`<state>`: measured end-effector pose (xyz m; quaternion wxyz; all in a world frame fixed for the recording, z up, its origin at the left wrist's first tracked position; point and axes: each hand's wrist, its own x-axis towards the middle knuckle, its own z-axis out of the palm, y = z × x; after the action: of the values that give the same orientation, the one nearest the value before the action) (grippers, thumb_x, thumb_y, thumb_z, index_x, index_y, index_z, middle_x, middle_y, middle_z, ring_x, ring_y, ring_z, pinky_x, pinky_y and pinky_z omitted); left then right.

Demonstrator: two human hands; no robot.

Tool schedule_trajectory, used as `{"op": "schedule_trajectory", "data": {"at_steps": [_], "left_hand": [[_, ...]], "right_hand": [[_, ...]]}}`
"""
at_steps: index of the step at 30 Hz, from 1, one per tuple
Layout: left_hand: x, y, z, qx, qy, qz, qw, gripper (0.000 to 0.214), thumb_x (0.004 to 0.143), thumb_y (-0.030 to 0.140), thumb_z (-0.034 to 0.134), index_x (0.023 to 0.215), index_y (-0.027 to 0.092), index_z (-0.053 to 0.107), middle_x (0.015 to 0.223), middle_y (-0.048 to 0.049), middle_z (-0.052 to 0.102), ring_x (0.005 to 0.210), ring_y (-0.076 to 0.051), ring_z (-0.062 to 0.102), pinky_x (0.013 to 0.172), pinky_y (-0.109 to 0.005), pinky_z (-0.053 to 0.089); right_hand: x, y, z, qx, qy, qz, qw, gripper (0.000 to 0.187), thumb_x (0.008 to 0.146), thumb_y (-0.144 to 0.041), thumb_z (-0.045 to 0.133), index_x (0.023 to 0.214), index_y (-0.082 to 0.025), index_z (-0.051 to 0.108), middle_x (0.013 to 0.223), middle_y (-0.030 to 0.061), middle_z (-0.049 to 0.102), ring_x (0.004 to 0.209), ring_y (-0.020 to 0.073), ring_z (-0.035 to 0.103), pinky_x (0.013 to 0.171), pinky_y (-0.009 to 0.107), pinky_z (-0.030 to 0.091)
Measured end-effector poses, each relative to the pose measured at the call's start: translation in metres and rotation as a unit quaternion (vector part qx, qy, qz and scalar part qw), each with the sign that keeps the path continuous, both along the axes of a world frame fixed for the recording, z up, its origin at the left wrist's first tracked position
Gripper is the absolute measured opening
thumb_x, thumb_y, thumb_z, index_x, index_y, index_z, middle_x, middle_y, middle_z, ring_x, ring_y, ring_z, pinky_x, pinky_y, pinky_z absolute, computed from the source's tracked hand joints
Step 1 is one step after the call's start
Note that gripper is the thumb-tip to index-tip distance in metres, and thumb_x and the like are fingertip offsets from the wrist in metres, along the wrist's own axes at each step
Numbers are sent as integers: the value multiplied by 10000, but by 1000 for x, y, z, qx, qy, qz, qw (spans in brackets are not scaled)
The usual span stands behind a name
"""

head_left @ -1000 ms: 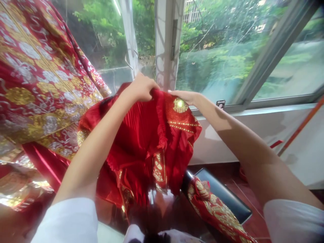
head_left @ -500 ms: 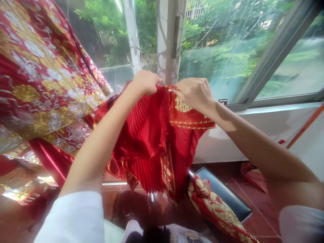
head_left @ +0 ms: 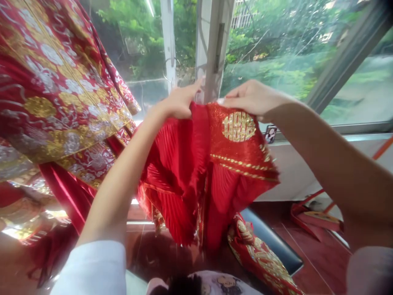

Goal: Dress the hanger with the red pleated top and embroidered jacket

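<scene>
A red pleated skirt (head_left: pixel 172 164) hangs in front of me, its gathered top edge held up at the window. My left hand (head_left: pixel 182 100) pinches that edge between thumb and fingers, with one finger stretched upward. To the right, my right hand (head_left: pixel 250 98) grips the top of a red panel (head_left: pixel 235 151) on the skirt, which bears a round gold emblem and gold trim lines. Its thumb lies along the top edge, and the other fingers are partly hidden behind the cloth. Below, the skirt's lower folds hang loose over the floor.
A red gown with gold and silver embroidery (head_left: pixel 67 90) hangs at the left. A black padded stool (head_left: pixel 276 241) stands below right, with a gold-embroidered red cloth (head_left: pixel 260 254) by it. A phone (head_left: pixel 270 134) rests at the windowsill; a red dustpan (head_left: pixel 319 221) lies on the floor.
My right hand has moved right and turned, spreading the panel so its whole round emblem shows. A finger of my left hand has lifted. The view has shifted slightly.
</scene>
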<state>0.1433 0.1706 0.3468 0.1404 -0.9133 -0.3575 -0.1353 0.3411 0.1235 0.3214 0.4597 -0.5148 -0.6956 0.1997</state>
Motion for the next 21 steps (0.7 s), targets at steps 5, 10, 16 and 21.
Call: {"op": "schedule_trajectory", "data": {"at_steps": [5, 10, 16, 21], "left_hand": [[0, 5, 2, 6, 48, -3, 999, 852, 665, 164, 535, 1491, 251, 344, 1454, -87, 464, 1294, -316, 437, 1097, -452, 280], [13, 11, -13, 59, 18, 45, 997, 850, 714, 144, 525, 1522, 215, 270, 1458, -154, 427, 1293, -338, 430, 1086, -484, 261], [-5, 0, -23, 76, -44, 24, 996, 956, 719, 250, 587, 1555, 280, 127, 1585, -91, 256, 1431, -324, 245, 1135, -470, 230], [-55, 12, -37, 89, -193, 114, 971, 732, 824, 523, 512, 1489, 304, 295, 1437, -93, 475, 1363, -315, 357, 1071, -466, 346]], "right_hand": [[21, 4, -25, -44, -29, -45, 998, 355, 797, -508, 659, 674, -175, 662, 595, 39, 602, 519, 130, 511, 512, 299, 421], [1, -15, -28, 107, -185, -194, 957, 343, 862, -469, 570, 670, -192, 638, 589, 41, 525, 644, 177, 536, 655, 350, 440], [-11, -22, -40, 150, -250, -270, 918, 349, 886, -412, 474, 635, -197, 588, 597, 62, 525, 618, 184, 496, 643, 344, 370], [9, 0, -48, 200, -264, -213, 919, 309, 890, -381, 473, 735, -186, 654, 724, 71, 611, 709, 190, 533, 685, 332, 395]]}}
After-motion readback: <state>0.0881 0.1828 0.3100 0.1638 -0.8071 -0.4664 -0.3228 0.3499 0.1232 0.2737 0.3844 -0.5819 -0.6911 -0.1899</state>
